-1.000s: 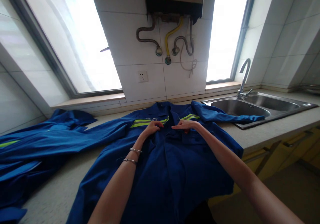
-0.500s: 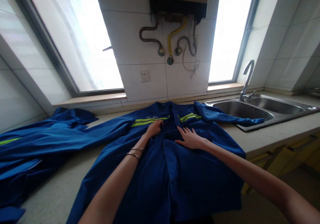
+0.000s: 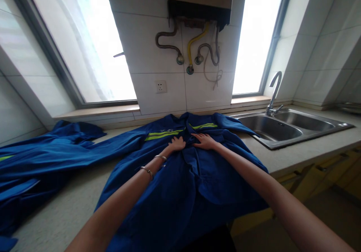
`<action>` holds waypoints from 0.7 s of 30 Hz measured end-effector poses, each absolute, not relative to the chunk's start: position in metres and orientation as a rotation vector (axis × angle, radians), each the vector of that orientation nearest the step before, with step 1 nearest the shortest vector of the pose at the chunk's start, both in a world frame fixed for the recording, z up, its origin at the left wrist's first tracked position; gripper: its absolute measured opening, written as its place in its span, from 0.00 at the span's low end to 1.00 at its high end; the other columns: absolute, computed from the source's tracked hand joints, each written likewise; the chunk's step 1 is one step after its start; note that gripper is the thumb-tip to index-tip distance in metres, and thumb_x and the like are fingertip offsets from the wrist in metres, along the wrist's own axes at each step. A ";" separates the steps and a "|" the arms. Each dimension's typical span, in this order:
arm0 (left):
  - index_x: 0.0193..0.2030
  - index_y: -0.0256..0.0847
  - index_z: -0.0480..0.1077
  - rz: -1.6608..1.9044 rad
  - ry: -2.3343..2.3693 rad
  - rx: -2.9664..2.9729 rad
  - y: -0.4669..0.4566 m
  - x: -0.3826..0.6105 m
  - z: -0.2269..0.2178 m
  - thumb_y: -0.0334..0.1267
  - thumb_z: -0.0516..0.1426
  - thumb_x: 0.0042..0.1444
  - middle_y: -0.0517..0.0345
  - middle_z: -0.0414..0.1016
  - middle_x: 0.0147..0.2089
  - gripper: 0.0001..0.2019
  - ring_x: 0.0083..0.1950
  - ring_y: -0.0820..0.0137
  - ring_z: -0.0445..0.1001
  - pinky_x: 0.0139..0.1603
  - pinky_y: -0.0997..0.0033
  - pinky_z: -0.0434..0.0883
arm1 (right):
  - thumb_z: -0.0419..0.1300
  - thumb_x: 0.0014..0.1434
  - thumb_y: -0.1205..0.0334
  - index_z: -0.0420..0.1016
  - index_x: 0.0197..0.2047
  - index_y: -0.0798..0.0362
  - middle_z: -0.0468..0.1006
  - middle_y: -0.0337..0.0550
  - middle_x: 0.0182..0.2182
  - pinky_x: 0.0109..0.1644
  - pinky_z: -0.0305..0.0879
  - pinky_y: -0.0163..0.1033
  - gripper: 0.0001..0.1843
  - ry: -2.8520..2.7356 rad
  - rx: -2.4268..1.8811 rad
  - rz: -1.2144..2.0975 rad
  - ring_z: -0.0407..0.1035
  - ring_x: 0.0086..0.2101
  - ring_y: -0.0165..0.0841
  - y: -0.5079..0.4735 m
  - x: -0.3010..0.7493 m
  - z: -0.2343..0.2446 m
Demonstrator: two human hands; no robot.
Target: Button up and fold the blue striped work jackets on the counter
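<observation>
A blue work jacket with yellow-green reflective stripes lies front up on the counter, collar towards the wall. My left hand is at the front opening, just below the left stripe, its fingers curled on the cloth edge. Two bracelets circle that wrist. Close by on the right, my right hand lies on the other front panel, fingers stretched out and spread. Folds run down the front from between the hands, and the lower right hem is bunched. The jacket's right sleeve reaches the sink's near rim.
More blue clothing lies heaped on the counter at left. A double steel sink with a faucet stands at right. A water heater with pipes hangs above a wall socket. Yellow cabinets are below.
Both hands have come closer together, the right one moving left and slightly away from me. The jacket's right side and sleeve have shifted left, the sleeve end drawing back across the sink.
</observation>
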State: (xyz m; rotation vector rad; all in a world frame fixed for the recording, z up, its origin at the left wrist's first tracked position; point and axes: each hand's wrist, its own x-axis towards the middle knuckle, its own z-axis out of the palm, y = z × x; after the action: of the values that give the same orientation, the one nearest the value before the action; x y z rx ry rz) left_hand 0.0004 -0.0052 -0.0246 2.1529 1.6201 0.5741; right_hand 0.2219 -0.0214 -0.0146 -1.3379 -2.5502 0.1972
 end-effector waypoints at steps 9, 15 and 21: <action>0.68 0.30 0.54 0.476 1.631 2.440 -0.017 -0.054 -0.032 0.47 0.46 0.62 0.42 0.53 0.69 0.31 0.70 0.60 0.52 0.68 0.65 0.49 | 0.57 0.59 0.53 0.63 0.63 0.39 0.69 0.41 0.57 0.60 0.55 0.45 0.28 -2.483 -1.220 0.279 0.63 0.56 0.42 -0.012 0.221 -0.009; 0.65 0.36 0.61 0.548 1.561 2.490 0.006 -0.066 -0.026 0.43 0.46 0.62 0.51 0.63 0.65 0.26 0.65 0.64 0.62 0.66 0.68 0.55 | 0.54 0.58 0.62 0.64 0.63 0.39 0.70 0.46 0.54 0.56 0.57 0.50 0.29 -2.385 -1.481 0.109 0.63 0.53 0.45 -0.033 0.200 0.000; 0.57 0.35 0.70 0.689 1.705 2.534 0.007 -0.059 -0.028 0.38 0.50 0.58 0.48 0.73 0.55 0.22 0.56 0.61 0.71 0.61 0.65 0.63 | 0.59 0.56 0.52 0.70 0.54 0.51 0.67 0.54 0.51 0.51 0.60 0.45 0.23 -2.217 -1.379 -0.133 0.61 0.52 0.45 -0.061 0.160 0.014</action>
State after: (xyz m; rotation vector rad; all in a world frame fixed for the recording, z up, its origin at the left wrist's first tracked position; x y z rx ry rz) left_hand -0.0587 0.0066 -0.0275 2.5344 1.7048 0.6886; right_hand 0.1600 -0.0608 0.0145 -1.3787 -2.2168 -0.1326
